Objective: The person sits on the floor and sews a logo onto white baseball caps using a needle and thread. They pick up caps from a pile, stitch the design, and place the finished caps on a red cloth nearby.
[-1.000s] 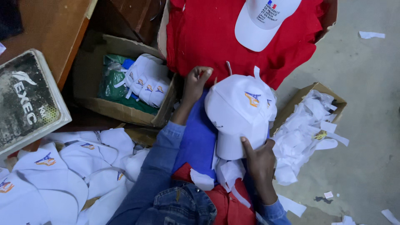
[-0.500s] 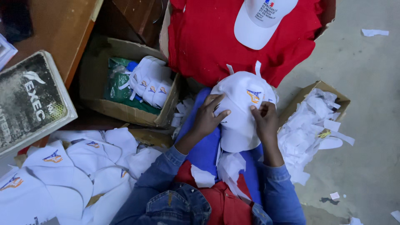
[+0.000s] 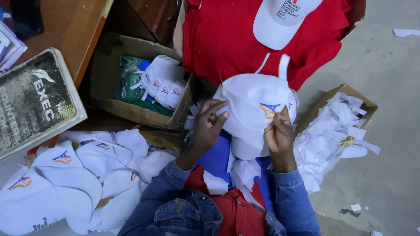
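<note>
Bare concrete floor (image 3: 385, 57) runs under everything, littered with paper scraps, and a wooden desk (image 3: 65, 30) fills the upper left corner. Leaning against its edge is a grey hardbound ledger (image 3: 35, 102). Below that, at the floor's lower left, a heap of white caps (image 3: 74, 183) lies loosely piled, each with a small coloured emblem on the front. Next along, an open cardboard box (image 3: 131, 109) holds another row of nested caps (image 3: 164, 83) beside green plastic packets, packed tight so they keep their shape.

Near the middle, the person sits in a denim jacket with blue and red cloth in the lap. The left hand (image 3: 209, 126) presses its spread fingers against the side of a white cap (image 3: 251, 109), steadying the crown. The right hand (image 3: 278, 133) pinches the fabric just beneath the embroidered emblem (image 3: 269, 110), thumb and fingertips closed on it, seemingly to work at the stitching or its backing. The cap sits over the lap, touching both hands.

Behind it a red garment (image 3: 227, 39) is spread, with one more cap (image 3: 282, 19) resting on top. At the right, a shallow cardboard box (image 3: 369, 105) brims with white paper trimmings (image 3: 332, 135), close to the working hand.
</note>
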